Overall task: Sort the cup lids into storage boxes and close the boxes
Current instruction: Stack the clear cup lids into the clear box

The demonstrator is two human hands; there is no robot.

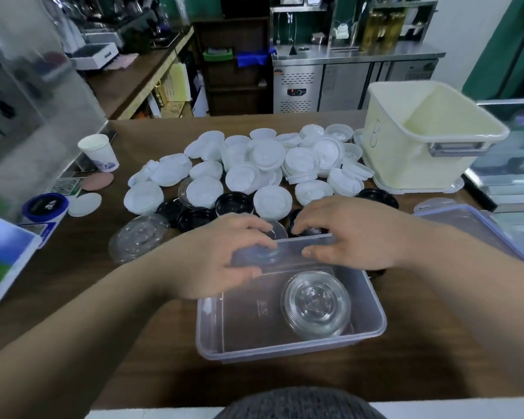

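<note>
While the left hand (224, 255) pinches a clear lid (265, 254) at frame center, the right hand (351, 234) grips the translucent box's (285, 349) far rim.

White lids (268, 154), centre heap. Black lids (234, 203), glossy, just below. Clear lids (315, 303), colourless, ringed. Box (285, 350), lower centre: frosted translucent. Bin (406, 167), upper right: pale cream, grey handle (457, 148). Surface (73, 252): dark brown wood grain. Cup (99, 152), left: white, blue print.

At the far rim of the clear box (288, 350), the left hand (224, 255) grips a clear lid (265, 252), the right hand (351, 234) alongside; white lids (254, 164) heap beyond.
</note>
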